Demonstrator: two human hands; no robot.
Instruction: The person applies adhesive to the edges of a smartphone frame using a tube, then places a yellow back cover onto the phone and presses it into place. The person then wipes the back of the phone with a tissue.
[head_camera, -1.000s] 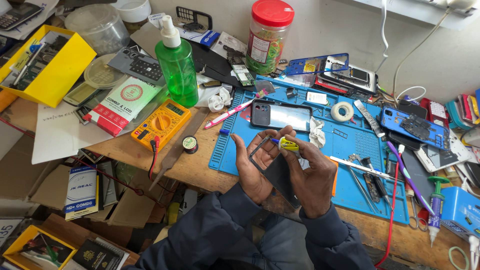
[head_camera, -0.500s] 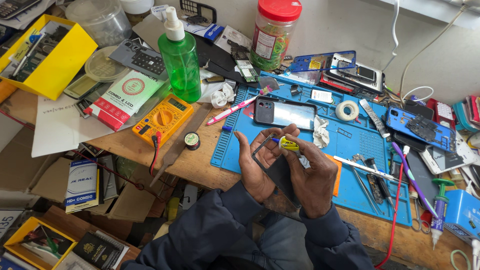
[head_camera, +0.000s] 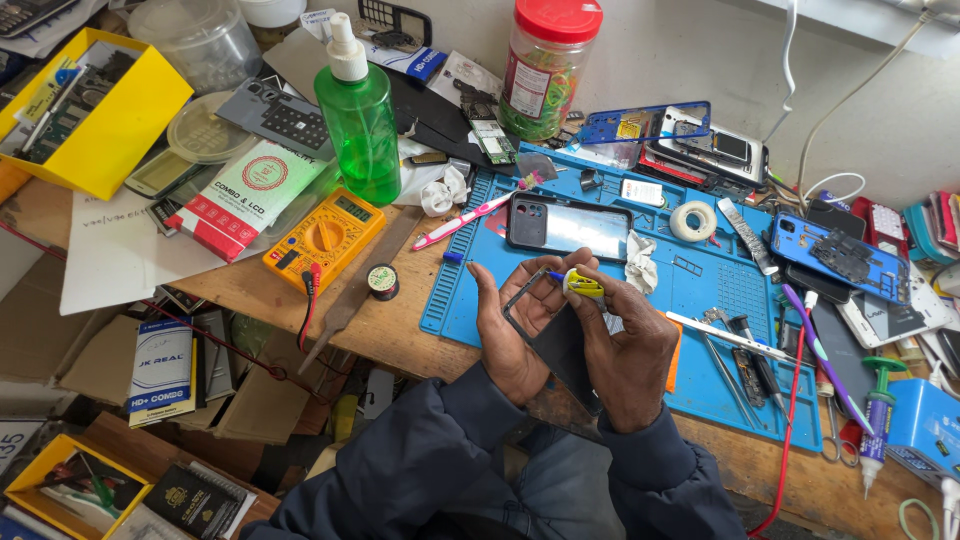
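My left hand (head_camera: 512, 322) cradles a dark phone frame (head_camera: 552, 338) from below, over the near edge of the blue work mat (head_camera: 700, 300). My right hand (head_camera: 632, 345) grips the frame's right side and pinches a small yellow-handled tool (head_camera: 583, 285) against its top edge. A black phone (head_camera: 568, 226) lies face up on the mat just beyond my hands, next to a crumpled white wipe (head_camera: 640, 262).
A green spray bottle (head_camera: 359, 115), a yellow multimeter (head_camera: 324, 238) and a pink toothbrush (head_camera: 463, 221) sit to the left. A red-lidded jar (head_camera: 542, 68) stands at the back. Tweezers and screwdrivers (head_camera: 740, 345), a tape roll (head_camera: 692, 220) and several phone parts crowd the right.
My hands keep the same grip on the frame and tool. The view has shifted slightly, so the bench sits a little lower in the picture.
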